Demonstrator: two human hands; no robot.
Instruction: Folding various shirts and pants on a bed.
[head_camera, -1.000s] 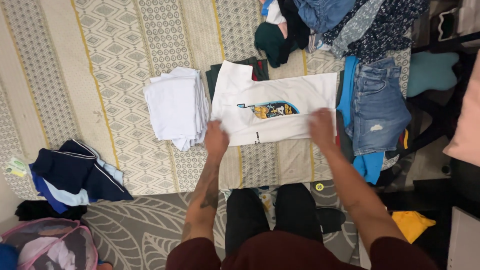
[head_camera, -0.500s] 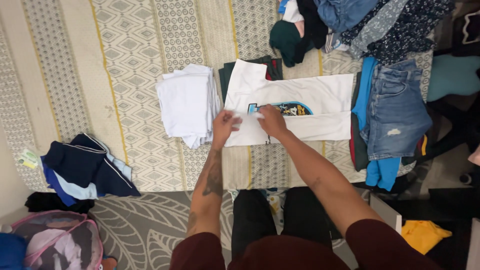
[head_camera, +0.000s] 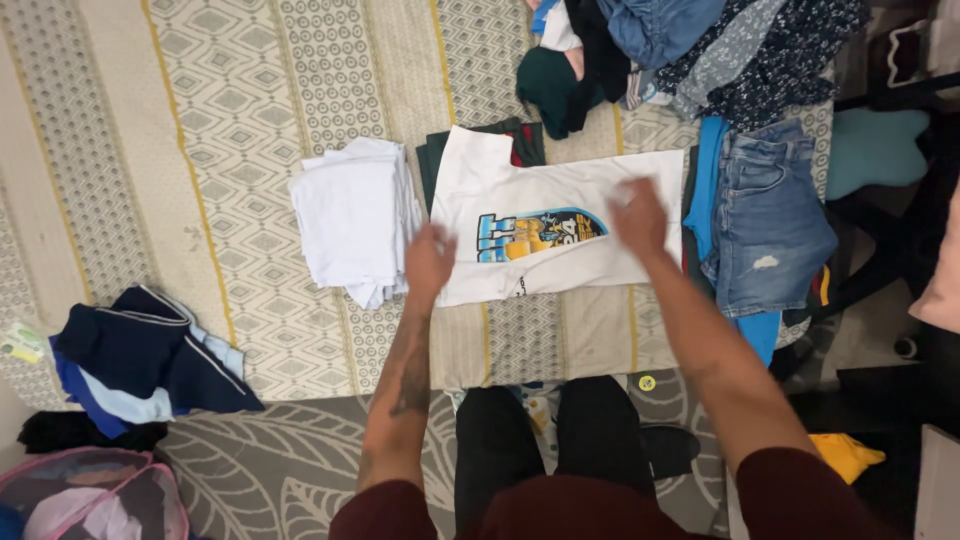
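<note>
Both hands, together at the shirt's centre half a second ago, now lie apart: left hand (head_camera: 431, 262) and right hand (head_camera: 638, 215), fingers spread flat, smooth the folded white printed T-shirt (head_camera: 560, 235) on the patterned beige bedspread (head_camera: 250, 150).

1. The bed (head_camera: 250, 150) is being covered by a beige patterned spread.
2. A white printed T-shirt (head_camera: 560, 225) is being spread flat on it.
3. A stack of white cloths (head_camera: 350, 220) is being kept just beside the shirt.
4. Denim shorts (head_camera: 765, 215), a navy garment (head_camera: 140, 350) and a heap of clothes (head_camera: 690, 45) are being carried too.
</note>
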